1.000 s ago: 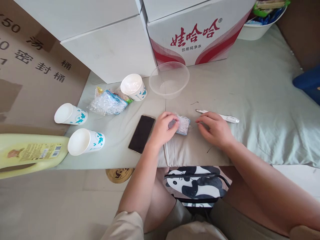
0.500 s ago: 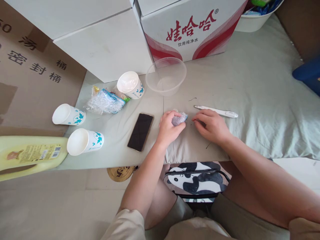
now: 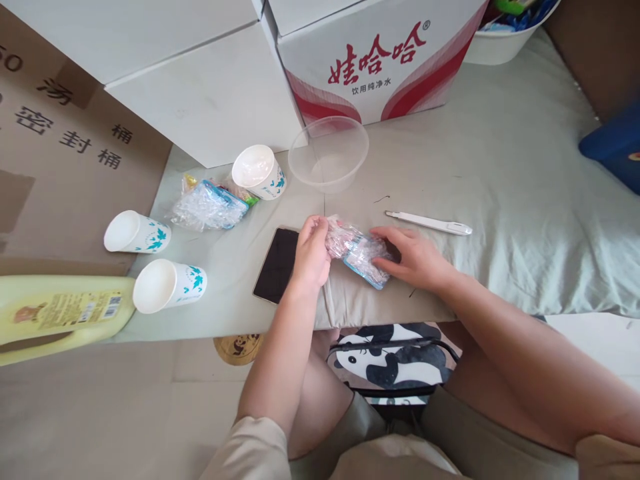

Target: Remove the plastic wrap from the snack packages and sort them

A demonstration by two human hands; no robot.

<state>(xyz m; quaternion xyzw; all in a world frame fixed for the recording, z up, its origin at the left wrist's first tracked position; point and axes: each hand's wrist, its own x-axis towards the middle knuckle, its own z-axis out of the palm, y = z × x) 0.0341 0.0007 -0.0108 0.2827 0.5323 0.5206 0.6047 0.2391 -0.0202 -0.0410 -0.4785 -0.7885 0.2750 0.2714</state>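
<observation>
Over the cloth in front of me is a crinkled clear plastic packet [image 3: 367,257] with a blue edge; what it contains cannot be made out. My left hand [image 3: 314,250] pinches the packet's gathered left end, its fingers closed. At the other end, my right hand [image 3: 413,257] has its thumb and fingers around the packet's right side. Just behind the right hand lies a white utility knife [image 3: 430,223]. A black phone [image 3: 275,267] rests flat beside my left hand, partly covered by it.
Behind the hands stands a clear plastic bowl [image 3: 327,160]. Three paper cups, one of them upright [image 3: 273,177], are to the left, near another plastic packet [image 3: 210,205]. A yellow jug [image 3: 65,313] lies at far left. White cartons [image 3: 370,73] line the back.
The plastic packet, earlier bunched in my left hand, is now spread out between both hands. My left hand has shifted left over the phone's edge; my right hand has come onto the packet.
</observation>
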